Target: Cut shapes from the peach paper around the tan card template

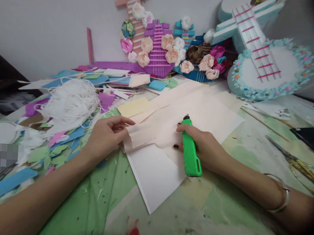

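Note:
My left hand is closed on the left edge of a pale peach paper sheet, pinching a folded strip of it between thumb and fingers. A green box cutter lies in the grip of my right hand, its dark tip pointing away from me over the peach sheet. Under the peach paper, a white sheet sticks out toward me with one corner. A yellow paper piece rests just beyond my left hand.
Decorated guitar-like crafts with paper flowers stand along the wall. At left lie a heap of white string and colored paper scraps. Gold-handled scissors, a thin stick and a black phone-like object are at right.

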`<state>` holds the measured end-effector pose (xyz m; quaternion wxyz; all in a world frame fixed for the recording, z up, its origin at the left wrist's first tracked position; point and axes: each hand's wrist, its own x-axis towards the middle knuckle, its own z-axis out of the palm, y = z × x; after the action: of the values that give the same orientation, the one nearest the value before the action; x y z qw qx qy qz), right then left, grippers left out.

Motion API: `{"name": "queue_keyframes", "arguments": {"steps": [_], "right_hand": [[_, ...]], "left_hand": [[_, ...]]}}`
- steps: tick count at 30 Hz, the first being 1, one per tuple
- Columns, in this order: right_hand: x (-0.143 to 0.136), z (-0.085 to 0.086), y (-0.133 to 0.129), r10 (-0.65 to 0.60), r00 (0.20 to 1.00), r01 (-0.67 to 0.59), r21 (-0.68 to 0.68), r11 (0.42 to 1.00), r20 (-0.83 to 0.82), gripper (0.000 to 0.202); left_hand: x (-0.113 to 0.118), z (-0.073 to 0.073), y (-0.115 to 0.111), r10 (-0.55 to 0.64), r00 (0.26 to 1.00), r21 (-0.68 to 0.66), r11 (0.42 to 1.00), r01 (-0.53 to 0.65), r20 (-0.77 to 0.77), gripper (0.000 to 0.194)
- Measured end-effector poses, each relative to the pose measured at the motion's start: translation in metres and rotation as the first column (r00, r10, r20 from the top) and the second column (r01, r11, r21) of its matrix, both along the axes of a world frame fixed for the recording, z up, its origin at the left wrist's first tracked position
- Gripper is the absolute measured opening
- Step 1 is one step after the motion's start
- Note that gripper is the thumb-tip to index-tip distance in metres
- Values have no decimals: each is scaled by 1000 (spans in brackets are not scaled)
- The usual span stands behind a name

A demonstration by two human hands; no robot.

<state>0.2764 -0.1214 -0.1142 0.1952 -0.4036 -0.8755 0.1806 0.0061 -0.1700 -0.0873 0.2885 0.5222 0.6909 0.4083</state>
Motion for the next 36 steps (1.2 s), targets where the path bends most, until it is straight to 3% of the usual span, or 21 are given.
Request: {"name": "queue_keyframes", "arguments": {"steps": [10, 14, 18, 21, 23, 27, 31, 36], "right_hand": [[0, 1, -1, 10, 1000, -10, 13, 1000, 2, 39], [1, 2, -2, 16, 1000, -16, 15, 1000, -2, 38], [0, 2, -3, 24, 999, -24, 3, 1000, -32, 36], [0, 3, -4, 24, 998, -24, -3, 1000, -54, 35], [0, 3, -4, 28, 998, -28, -4, 1000, -48, 35], [0, 4, -5, 34, 998, -35, -14, 999, -49, 35], [1, 3, -5, 46, 995, -47, -9, 999, -87, 35], [1, 3, -7, 54, 993, -58, -33, 998, -108, 36]], "left_hand": [[-7, 3, 2, 48, 995, 4, 999, -48, -91, 19], [-18, 8, 4, -38, 990, -125, 992, 21, -136, 15], [-31, 12, 8, -187, 965, -334, 935, 118, -182, 24], [-40, 12, 11, -209, 949, -393, 914, 103, -236, 21], [-46, 12, 14, -153, 937, -352, 935, 35, -313, 17], [-53, 10, 20, 18, 846, -175, 976, -132, -533, 32], [-56, 5, 26, 53, 746, -85, 986, -146, -664, 37], [-56, 1, 43, 62, 686, -40, 990, -132, -725, 43]]}}
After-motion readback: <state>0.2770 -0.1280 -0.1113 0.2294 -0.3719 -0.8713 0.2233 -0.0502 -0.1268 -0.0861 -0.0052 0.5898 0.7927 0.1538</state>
